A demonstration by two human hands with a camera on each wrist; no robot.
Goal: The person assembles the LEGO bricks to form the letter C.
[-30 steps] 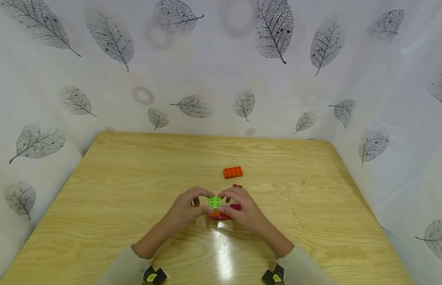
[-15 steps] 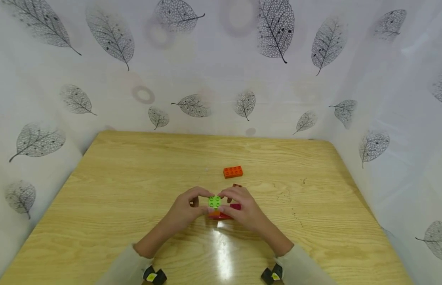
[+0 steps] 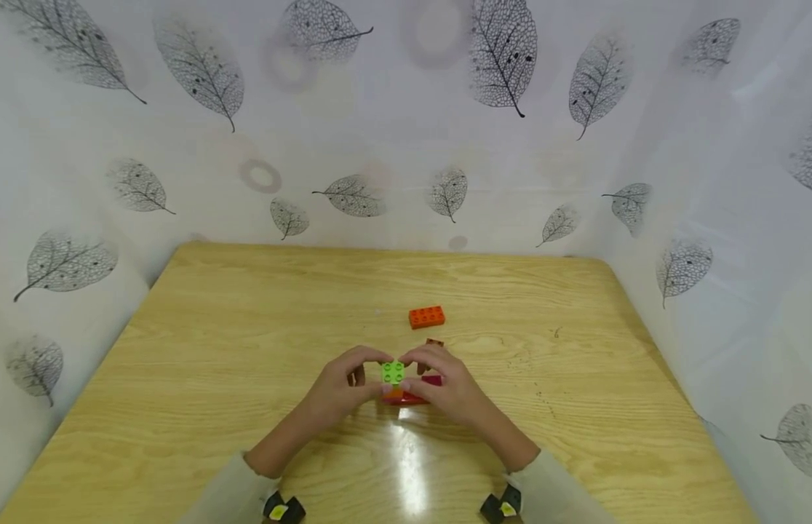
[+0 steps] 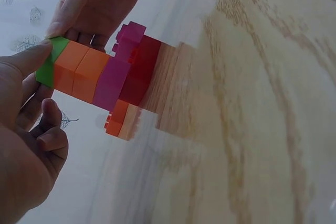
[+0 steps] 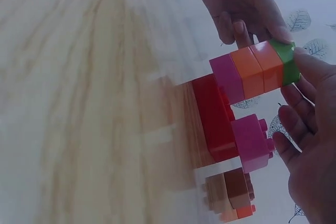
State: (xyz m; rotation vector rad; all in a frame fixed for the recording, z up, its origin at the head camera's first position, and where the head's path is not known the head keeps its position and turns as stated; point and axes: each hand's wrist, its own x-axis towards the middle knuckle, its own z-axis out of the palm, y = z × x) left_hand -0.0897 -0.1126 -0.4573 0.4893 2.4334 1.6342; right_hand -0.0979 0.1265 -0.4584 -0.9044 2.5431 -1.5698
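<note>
A small tower of toy bricks stands between both hands, low in the head view. At its top is a lime green brick (image 3: pixel 393 372) with studs facing up. My left hand (image 3: pixel 340 377) pinches that brick from the left, and my right hand (image 3: pixel 448 378) pinches it from the right. Below the green come two orange bricks (image 4: pixel 81 72), then a magenta brick (image 4: pixel 111 81). The stack rises from one end of a long red brick (image 5: pixel 212 121) lying on the table. A second magenta brick (image 5: pixel 251 142) sits on the red brick's other end.
Beyond the hands, an orange eight-stud brick (image 3: pixel 426 317) lies on the wooden table (image 3: pixel 262 313). Nearer, a brown brick (image 5: pixel 237 187) is partly hidden behind the right hand in the head view. A leaf-print curtain (image 3: pixel 406 131) surrounds the table's back and sides.
</note>
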